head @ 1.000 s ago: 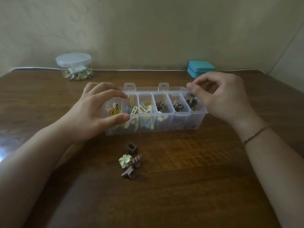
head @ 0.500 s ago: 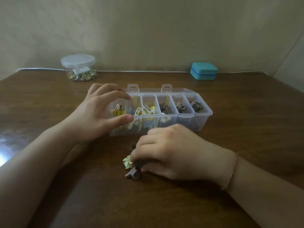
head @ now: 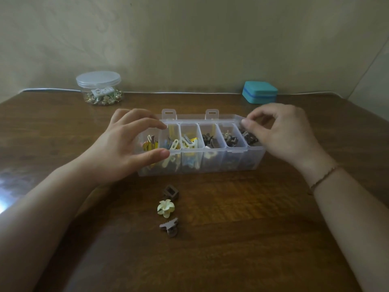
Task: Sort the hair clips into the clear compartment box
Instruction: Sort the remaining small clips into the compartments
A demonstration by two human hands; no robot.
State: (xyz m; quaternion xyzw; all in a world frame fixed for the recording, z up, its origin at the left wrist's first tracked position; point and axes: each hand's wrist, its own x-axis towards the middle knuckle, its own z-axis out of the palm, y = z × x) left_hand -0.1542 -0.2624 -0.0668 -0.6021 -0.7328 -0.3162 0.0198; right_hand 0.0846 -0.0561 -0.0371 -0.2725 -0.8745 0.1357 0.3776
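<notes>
Clips (head: 166, 208): three left on counter (head: 242, 228), just before box (head: 210, 163). Our left hand (head: 126, 148) grips box's left end; right hand (head: 282, 133) pinched over rightmost compartment, contents hidden — drop-off step, we judge. Next: fetch another clip.

Left hand (head: 124, 146) is held curved, thumb and fingers spread apart. Right hand (head: 282, 131) is raised, fingertips (head: 245, 123) pinched together, wrist bent.
</notes>
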